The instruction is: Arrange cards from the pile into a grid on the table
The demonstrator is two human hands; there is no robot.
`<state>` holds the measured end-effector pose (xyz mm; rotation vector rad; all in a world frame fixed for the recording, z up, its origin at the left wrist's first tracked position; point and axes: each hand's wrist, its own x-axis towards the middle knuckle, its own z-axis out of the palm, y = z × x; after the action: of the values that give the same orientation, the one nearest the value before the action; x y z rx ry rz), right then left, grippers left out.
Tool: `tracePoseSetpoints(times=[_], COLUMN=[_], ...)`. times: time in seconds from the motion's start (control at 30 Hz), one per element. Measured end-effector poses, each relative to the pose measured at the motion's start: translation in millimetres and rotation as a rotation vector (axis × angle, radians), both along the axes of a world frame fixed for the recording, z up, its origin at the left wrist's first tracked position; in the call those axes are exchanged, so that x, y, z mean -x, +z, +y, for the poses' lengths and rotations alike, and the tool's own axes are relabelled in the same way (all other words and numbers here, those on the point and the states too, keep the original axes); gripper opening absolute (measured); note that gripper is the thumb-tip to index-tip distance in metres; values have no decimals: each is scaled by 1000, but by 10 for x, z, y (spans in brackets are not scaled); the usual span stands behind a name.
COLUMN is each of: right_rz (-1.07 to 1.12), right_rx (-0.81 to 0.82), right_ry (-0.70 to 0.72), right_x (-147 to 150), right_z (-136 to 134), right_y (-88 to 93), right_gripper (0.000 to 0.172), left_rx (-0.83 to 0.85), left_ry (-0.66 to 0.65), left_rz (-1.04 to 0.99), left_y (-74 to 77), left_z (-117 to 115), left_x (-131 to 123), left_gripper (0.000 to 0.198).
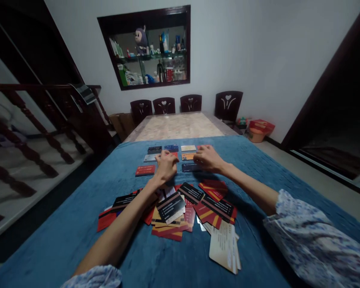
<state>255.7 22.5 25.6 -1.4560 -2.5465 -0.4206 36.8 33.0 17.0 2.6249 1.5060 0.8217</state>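
On a blue cloth (87,216), several cards stand in rows: a dark card (155,149), a blue card (171,148) and a pale card (188,148) at the back, a red card (145,170) at the front left, a navy card (189,168) to the right. My left hand (167,165) is over the middle of the rows, fingers bent down beside a red card. My right hand (208,159) hovers by the orange card (187,157), fingers curled. What either hand's fingertips hold, if anything, is hidden. Nearer me lies a loose pile of cards (171,208), partly under my left forearm.
Beyond the cloth the bare marble tabletop (180,126) shows. Dark chairs (164,106) stand at its far end. A wall shelf (151,56) holds bottles and a plush toy. A wooden railing (27,140) is at left, an orange bin (257,134) at right.
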Motion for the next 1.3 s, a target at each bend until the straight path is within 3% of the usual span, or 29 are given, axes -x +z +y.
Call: tracePoseSetpoints(times=[0.23,0.53,0.8,1.3], right_rz=[65,152,212,302], right_rx=[-111,-218,-133,79], right_ry=[48,60,8,112], right_x=[-325,-492,-564,-610], right_z=[-347,-696,-851,-971], right_y=[-291,-598,-611,-550], right_gripper=[17,11,21,35], left_rx=[-1,60,120,233], left_ry=[-102,-287,-400,-496], left_rz=[35,139,241,360], left_y=[-24,-47,-177,-79], left_z=[-259,-615,-688,-593], left_x=[-160,-639,-707,-598], left_gripper=[24,19,15,9])
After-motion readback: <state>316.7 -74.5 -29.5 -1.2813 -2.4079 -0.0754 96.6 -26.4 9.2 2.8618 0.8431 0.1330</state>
